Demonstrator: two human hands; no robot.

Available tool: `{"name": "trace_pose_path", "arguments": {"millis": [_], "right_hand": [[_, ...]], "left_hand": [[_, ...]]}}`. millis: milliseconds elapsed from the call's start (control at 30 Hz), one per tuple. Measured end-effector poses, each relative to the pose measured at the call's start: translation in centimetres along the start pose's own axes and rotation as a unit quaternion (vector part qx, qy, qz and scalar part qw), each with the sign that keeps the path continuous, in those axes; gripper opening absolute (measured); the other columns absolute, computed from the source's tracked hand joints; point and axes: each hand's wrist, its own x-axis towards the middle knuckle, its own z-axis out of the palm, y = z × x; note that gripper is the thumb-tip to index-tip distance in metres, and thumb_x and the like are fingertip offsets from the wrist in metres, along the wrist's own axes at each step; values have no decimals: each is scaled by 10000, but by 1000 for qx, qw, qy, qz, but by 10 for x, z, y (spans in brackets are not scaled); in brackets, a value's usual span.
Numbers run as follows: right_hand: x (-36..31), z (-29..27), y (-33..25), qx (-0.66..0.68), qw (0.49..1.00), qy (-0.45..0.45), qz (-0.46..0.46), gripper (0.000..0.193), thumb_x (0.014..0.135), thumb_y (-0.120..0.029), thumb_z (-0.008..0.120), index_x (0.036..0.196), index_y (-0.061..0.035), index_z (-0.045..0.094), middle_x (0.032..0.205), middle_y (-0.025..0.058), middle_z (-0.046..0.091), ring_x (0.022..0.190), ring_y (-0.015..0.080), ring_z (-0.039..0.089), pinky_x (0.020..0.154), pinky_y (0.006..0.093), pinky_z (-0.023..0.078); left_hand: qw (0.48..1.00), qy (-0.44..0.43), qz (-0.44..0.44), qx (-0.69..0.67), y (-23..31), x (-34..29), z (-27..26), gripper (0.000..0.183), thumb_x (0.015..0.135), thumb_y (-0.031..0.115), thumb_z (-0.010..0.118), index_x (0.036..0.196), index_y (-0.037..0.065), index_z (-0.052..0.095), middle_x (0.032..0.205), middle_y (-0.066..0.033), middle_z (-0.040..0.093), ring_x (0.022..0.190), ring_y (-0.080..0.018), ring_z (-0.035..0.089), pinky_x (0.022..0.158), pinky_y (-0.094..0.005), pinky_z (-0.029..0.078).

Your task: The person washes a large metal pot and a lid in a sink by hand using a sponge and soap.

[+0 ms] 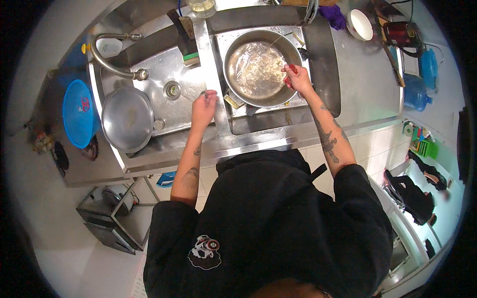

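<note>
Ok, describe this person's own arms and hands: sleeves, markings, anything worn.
Both arms emerge from short black sleeves; forearms are bare. The left hand wears no glove, and its forearm carries small dark tattoos near the wrist and by the elbow. The right hand is also ungloved, with red smears on the fingers; its forearm bears a larger dark tattoo. No watch or bracelet is discernible.

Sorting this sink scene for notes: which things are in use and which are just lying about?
In use:
right hand
large steel bowl
left hand

Lying about:
steel lid
blue basin
faucet
white bowl
green sponge
</note>
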Motion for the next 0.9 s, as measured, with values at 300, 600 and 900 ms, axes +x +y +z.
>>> {"name": "trace_pose_path", "arguments": {"millis": [300, 600, 900], "right_hand": [[12, 23, 21, 25, 997, 7, 72, 501, 959, -448, 504, 675, -37, 538, 539, 64, 526, 437, 155, 514, 408, 316, 383], [27, 0, -44, 97, 995, 5, -8, 442, 986, -459, 422, 886, -48, 547, 558, 45, 539, 418, 131, 496, 380, 279, 396], [42, -4, -89, 86, 995, -45, -39, 313, 974, -341, 498, 925, -38, 558, 652, 39, 569, 504, 109, 531, 440, 264, 411]], "left_hand": [[965, -13, 153, 215, 146, 150, 49, 364, 912, 359, 536, 1002, 35, 676, 896, -193, 683, 823, -313, 662, 740, -402, 512], [939, -21, 115, 324, 263, 257, 146, 430, 857, 417, 543, 967, 27, 688, 961, -230, 678, 924, -387, 654, 790, -463, 523], [973, -2, 68, 220, 178, 309, 159, 414, 862, 394, 559, 921, 13, 709, 921, -246, 675, 889, -412, 652, 822, -455, 513]]}}
